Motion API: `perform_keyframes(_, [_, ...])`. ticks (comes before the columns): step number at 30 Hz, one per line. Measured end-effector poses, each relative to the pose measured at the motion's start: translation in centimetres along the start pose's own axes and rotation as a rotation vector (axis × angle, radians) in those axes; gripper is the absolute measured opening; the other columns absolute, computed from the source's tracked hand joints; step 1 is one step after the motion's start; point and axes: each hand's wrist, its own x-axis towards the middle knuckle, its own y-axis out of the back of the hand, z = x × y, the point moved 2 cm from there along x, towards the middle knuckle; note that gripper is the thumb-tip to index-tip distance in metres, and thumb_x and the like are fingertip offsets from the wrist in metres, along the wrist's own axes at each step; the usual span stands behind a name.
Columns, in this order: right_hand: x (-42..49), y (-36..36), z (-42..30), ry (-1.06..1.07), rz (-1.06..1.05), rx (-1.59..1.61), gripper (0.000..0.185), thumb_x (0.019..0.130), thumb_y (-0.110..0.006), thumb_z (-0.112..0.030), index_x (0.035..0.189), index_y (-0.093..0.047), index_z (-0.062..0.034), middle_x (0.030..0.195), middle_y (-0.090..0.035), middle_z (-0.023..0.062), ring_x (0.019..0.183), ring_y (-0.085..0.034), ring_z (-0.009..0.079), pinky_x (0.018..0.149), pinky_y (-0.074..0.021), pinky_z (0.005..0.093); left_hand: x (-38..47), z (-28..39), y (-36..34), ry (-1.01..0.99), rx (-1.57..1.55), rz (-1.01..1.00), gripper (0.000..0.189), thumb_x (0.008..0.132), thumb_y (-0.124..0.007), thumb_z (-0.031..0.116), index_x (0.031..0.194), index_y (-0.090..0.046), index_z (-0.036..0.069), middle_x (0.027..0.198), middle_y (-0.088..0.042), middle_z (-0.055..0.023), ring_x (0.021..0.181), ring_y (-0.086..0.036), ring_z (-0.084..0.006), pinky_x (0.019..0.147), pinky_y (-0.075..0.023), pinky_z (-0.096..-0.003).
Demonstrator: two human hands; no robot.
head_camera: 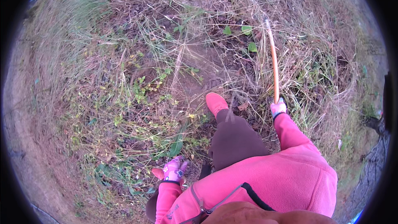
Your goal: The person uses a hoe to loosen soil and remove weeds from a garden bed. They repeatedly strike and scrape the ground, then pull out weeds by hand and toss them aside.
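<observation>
My right hand (278, 108), in a patterned glove, grips the near end of a long, slightly curved wooden tool handle (274, 59). The handle reaches forward over cut grass, and its far end (266, 21) is blurred in the stalks, so the tool's head cannot be made out. Low on the left, my left hand (175, 168) wears a pink and purple flowered glove. It is beside a reddish shoe (158, 173), with a broad green leaf (176, 145) just ahead. Its fingers look partly bent; whether anything is in them cannot be told.
Dry and green grass (93, 62) covers the ground, with bare soil (199, 62) in the middle. A pink-red shoe (216, 103) stands ahead of my body. Low leafy plants (143, 88) grow to the left. A dark branch or trunk (374, 124) lies at the right edge.
</observation>
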Motion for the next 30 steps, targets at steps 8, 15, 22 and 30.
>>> perform_keyframes(8, [19.3,4.3,-17.0,-0.159,-0.024,0.862,0.031,0.079,-0.061,-0.017,0.104,-0.055,-0.0001,0.085,-0.063,0.0148,0.075,-0.064,0.023,0.066,-0.0521,0.0346,0.2,-0.2,0.1,0.099,-0.425,0.029,0.035,0.081,-0.066,0.018,0.112,-0.058,0.004,0.09,-0.067,-0.0118,0.078,-0.064,-0.0198,0.069,-0.0495,-0.03])
perform_keyframes(15, [24.6,4.8,-34.0,0.553,0.067,-1.185,0.023,0.081,-0.058,-0.018,0.102,-0.067,-0.0121,0.104,-0.066,0.0067,0.088,-0.065,0.0176,0.073,-0.052,0.0329,1.3,-2.0,-0.5,0.109,-0.066,-0.005,0.034,0.082,-0.065,0.023,0.111,-0.059,0.005,0.084,-0.067,-0.0095,0.073,-0.063,-0.0204,0.067,-0.0483,-0.0318])
perform_keyframes(22, [13.8,-5.1,-33.5,0.763,0.05,-0.654,0.006,0.078,-0.059,-0.018,0.077,-0.06,-0.0127,0.064,-0.057,0.006,0.055,-0.057,0.0223,0.046,-0.0451,0.0374,2.0,-2.8,-1.3,0.074,0.173,-0.052,0.041,0.081,-0.065,0.028,0.114,-0.058,0.005,0.095,-0.066,-0.0149,0.087,-0.064,-0.0283,0.076,-0.0484,-0.0334])
perform_keyframes(30, [2.2,-5.8,-14.5,0.205,-0.125,0.194,0.026,0.079,-0.056,-0.018,0.098,-0.048,-0.0018,0.077,-0.061,0.0173,0.065,-0.063,0.0288,0.06,-0.0526,0.0376,1.6,-1.0,-0.2,0.07,-0.148,0.051,0.037,0.08,-0.063,0.035,0.109,-0.06,0.013,0.093,-0.066,-0.0153,0.085,-0.064,-0.0303,0.075,-0.0493,-0.0381])
